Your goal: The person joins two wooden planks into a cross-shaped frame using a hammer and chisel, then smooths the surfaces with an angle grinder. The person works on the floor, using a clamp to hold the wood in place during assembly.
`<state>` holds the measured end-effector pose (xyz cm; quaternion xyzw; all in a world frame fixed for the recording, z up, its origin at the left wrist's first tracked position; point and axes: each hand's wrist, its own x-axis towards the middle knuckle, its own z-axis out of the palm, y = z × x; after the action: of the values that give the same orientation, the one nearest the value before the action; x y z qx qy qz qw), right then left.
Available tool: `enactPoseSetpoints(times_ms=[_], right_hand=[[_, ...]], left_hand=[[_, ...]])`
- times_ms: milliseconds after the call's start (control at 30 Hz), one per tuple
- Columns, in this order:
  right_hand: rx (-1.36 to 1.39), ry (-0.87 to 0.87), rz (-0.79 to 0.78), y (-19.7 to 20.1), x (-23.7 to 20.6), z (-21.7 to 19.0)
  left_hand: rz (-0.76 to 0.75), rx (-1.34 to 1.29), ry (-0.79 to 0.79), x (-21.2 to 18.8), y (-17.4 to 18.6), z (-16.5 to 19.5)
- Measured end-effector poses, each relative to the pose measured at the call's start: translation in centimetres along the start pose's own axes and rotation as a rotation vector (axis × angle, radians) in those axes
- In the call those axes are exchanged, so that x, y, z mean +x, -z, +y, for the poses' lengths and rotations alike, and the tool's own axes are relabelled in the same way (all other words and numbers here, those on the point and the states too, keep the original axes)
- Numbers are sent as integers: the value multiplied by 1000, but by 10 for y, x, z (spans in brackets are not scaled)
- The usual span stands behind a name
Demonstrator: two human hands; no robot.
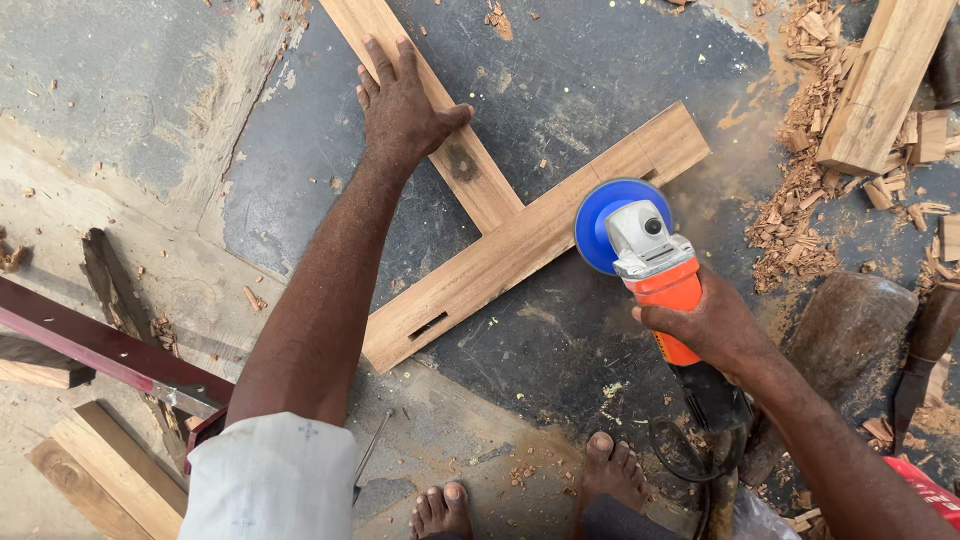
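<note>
Left hand (405,105), upper centre of frame: fingers extended flat, palm pressing the long pale wooden rail (440,130). Right hand (715,330), right of centre: fingers wrapped around the orange-bodied angle grinder (660,275). Its blue disc (600,225) meets the joined wooden cross-piece (520,240) at centre frame, on dark floor (560,90).

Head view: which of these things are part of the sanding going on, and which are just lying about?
In use: joined wooden frame, pinned by left hand; orange grinder with blue disc, held by right hand.

Lying about: wood chips, thick beam, red metal bar, planks, stone.
</note>
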<state>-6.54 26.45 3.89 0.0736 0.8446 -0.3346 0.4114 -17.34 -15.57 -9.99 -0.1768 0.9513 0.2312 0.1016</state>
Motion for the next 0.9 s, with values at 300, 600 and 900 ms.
enactPoseSetpoints(times_ms=[300,600,900], right_hand=[[225,-37,97,49,22,20],[288,7,247,97,33,24],[-175,53,-175,-49,-15,-47]], left_hand=[[-23,11,9,-3,4,2],[-14,15,5,-2,3,5],[54,37,-13,4,-13,3]])
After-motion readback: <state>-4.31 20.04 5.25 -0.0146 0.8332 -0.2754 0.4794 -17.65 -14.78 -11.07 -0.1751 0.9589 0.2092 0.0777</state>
